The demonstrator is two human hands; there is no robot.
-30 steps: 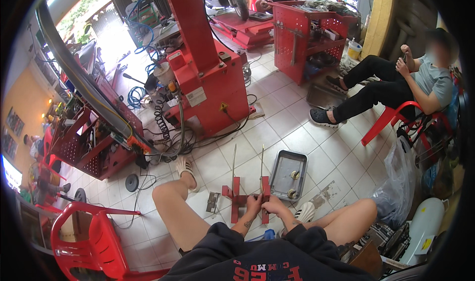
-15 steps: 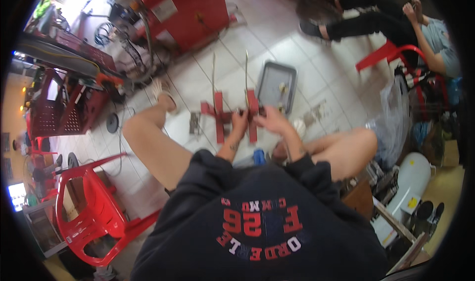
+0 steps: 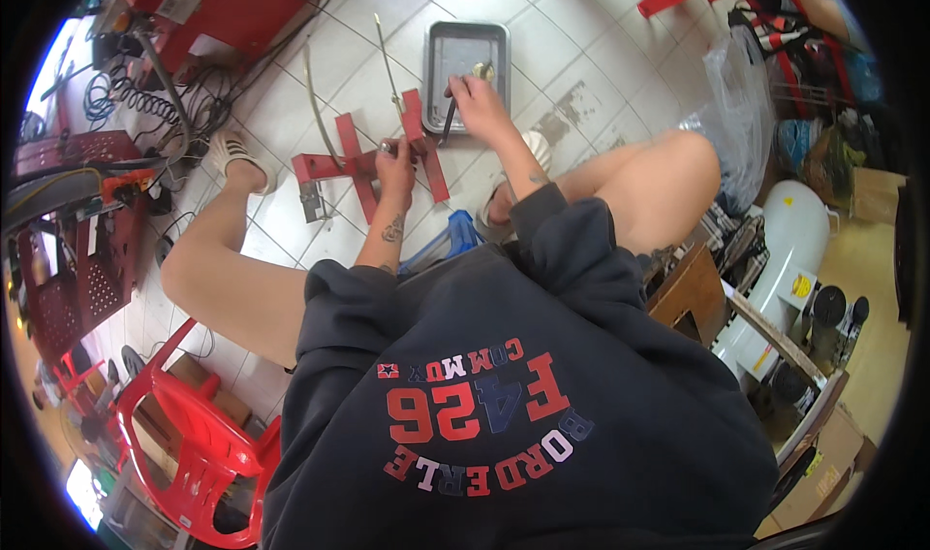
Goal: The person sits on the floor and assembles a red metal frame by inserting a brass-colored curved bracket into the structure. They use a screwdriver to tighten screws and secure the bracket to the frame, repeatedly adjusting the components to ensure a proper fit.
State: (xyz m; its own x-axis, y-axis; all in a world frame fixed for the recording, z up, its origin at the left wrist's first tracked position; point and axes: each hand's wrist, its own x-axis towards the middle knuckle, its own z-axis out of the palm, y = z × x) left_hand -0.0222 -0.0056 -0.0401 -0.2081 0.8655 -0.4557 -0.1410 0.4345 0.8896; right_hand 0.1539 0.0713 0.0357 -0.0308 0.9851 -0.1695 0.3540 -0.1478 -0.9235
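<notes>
Hands reach forward: left hand (image 3: 395,158) grips the red metal frame (image 3: 363,162); right hand (image 3: 477,99) holds a dark tool (image 3: 449,121) over the grey tray (image 3: 465,51).

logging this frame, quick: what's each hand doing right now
left hand: closed on a part of the red metal stand
right hand: closed on a dark tool, at the grey tray

The floor (image 3: 601,56) is pale square tile with dark grout and worn patches; a red metal frame (image 3: 363,167) of crossed bars lies flat on it, with two thin rods rising from the frame. A grey metal tray (image 3: 436,65) sits on the tile just beyond the frame; a red plastic chair (image 3: 184,434) stands at lower left, black cables (image 3: 184,104) lie at upper left, and a white tank (image 3: 785,259) lies at right.
</notes>
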